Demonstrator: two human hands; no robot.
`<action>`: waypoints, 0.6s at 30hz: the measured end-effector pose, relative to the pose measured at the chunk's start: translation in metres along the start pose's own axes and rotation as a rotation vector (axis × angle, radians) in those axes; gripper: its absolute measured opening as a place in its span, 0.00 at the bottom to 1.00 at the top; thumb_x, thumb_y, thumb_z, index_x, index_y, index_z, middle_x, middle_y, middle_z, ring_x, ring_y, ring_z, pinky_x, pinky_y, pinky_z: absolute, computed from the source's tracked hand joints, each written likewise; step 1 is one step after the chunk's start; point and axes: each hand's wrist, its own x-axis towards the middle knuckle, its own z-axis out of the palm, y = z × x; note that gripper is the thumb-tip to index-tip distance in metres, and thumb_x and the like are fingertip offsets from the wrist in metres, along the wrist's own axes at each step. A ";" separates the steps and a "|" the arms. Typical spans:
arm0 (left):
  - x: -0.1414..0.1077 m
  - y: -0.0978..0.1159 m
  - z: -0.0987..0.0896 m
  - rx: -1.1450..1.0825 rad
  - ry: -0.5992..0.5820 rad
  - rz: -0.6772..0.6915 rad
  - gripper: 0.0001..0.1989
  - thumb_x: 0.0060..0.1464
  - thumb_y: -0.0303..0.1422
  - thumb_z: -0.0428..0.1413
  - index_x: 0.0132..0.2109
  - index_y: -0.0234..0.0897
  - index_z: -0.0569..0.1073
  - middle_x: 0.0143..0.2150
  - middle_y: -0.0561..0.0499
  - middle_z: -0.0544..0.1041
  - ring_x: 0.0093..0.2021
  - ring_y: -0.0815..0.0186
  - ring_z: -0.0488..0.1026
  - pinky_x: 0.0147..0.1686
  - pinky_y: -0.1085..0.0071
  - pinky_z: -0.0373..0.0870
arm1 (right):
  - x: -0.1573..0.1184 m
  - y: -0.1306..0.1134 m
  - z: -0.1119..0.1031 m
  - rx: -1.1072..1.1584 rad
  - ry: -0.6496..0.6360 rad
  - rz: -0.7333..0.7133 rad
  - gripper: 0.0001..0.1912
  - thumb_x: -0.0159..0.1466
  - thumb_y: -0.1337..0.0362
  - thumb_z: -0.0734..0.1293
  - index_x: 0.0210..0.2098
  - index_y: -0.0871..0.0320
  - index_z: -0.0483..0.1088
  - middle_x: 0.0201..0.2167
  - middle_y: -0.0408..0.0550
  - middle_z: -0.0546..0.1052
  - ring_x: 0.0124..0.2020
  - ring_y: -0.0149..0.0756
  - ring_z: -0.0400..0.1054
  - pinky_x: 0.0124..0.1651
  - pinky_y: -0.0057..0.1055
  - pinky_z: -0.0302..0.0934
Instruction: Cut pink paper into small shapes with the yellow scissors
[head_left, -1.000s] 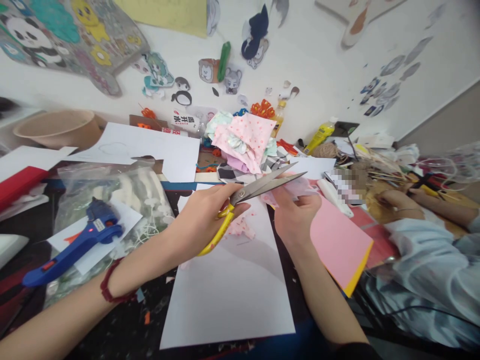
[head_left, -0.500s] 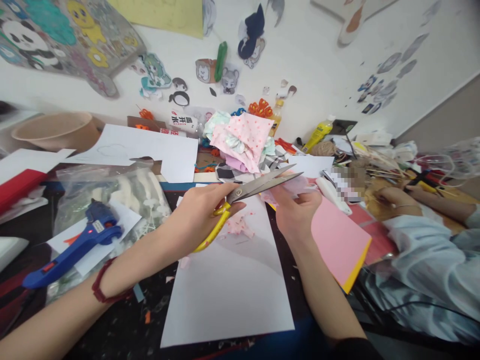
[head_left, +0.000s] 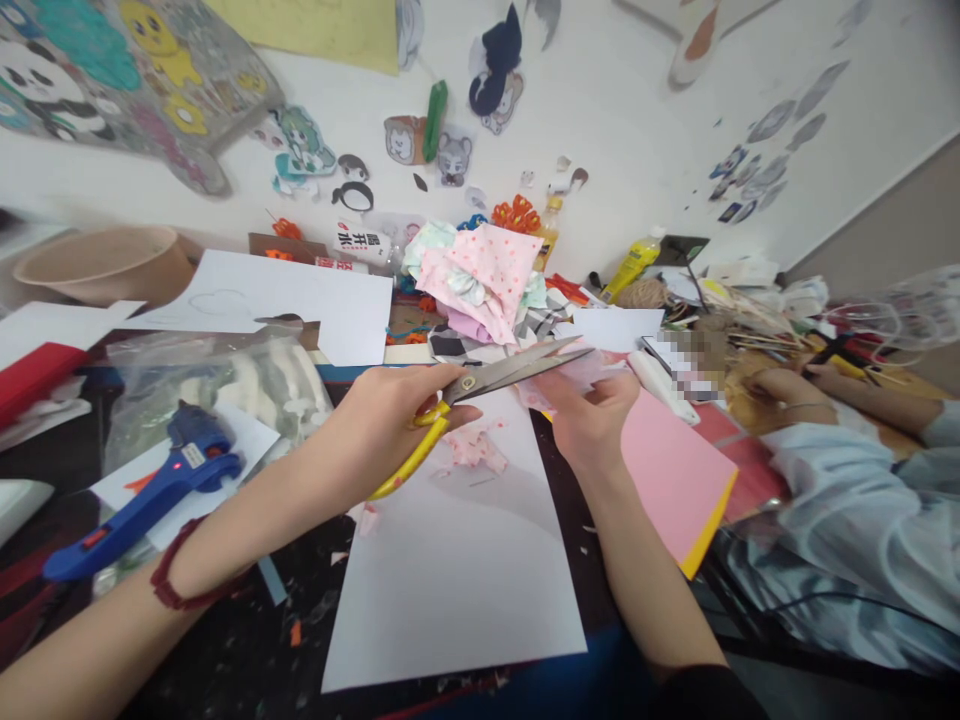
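Observation:
My left hand (head_left: pixel 390 415) is closed round the yellow handles of a pair of scissors (head_left: pixel 495 378), whose blades point right and stand slightly apart. Their tips reach the pale pink fabric (head_left: pixel 581 372) pinched in my right hand (head_left: pixel 596 425). Fingers and blades partly hide that fabric. Below both hands a white sheet of paper (head_left: pixel 457 590) lies on the dark table, with small pink fabric scraps (head_left: pixel 478 447) on its upper part. Beyond the blades sits a heap of folded cloth, with a pink dotted cloth (head_left: pixel 491 265) on top.
A blue glue gun (head_left: pixel 169 480) and a plastic bag (head_left: pixel 281 370) lie at left. Pink paper (head_left: pixel 667 480) lies right of my right forearm. Another person's sleeve (head_left: pixel 832 530) and hands are at far right. A yellow bottle (head_left: pixel 634 268) stands behind, near the wall.
My left hand and the scissors have shifted slightly left and down, and the blades have closed somewhat. My right hand still grips the fabric. The whole view has drifted a little.

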 end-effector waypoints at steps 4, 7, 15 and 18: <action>0.003 0.001 -0.005 -0.007 -0.063 -0.089 0.15 0.64 0.43 0.55 0.34 0.38 0.71 0.23 0.59 0.58 0.25 0.70 0.54 0.26 0.74 0.53 | 0.000 0.001 0.000 -0.001 0.008 0.028 0.10 0.56 0.56 0.79 0.29 0.53 0.79 0.27 0.43 0.78 0.27 0.34 0.71 0.30 0.32 0.68; 0.003 0.002 -0.008 -0.038 -0.107 -0.187 0.15 0.62 0.45 0.56 0.47 0.39 0.76 0.24 0.58 0.65 0.25 0.69 0.61 0.27 0.74 0.57 | -0.001 0.000 0.000 -0.005 0.039 0.080 0.13 0.55 0.54 0.80 0.25 0.54 0.77 0.23 0.41 0.75 0.25 0.32 0.69 0.29 0.31 0.68; -0.001 -0.002 -0.004 -0.135 -0.010 -0.209 0.32 0.62 0.50 0.55 0.67 0.40 0.64 0.52 0.43 0.82 0.50 0.53 0.79 0.48 0.62 0.72 | -0.002 -0.003 0.008 0.024 -0.045 0.169 0.09 0.57 0.55 0.78 0.32 0.53 0.82 0.31 0.44 0.83 0.30 0.36 0.76 0.28 0.32 0.70; 0.000 0.000 -0.004 -0.094 -0.003 -0.200 0.32 0.61 0.52 0.54 0.65 0.39 0.65 0.53 0.41 0.81 0.51 0.52 0.79 0.47 0.63 0.73 | -0.003 -0.001 0.009 0.034 -0.039 0.172 0.09 0.56 0.56 0.79 0.30 0.53 0.81 0.28 0.43 0.81 0.27 0.34 0.73 0.29 0.32 0.70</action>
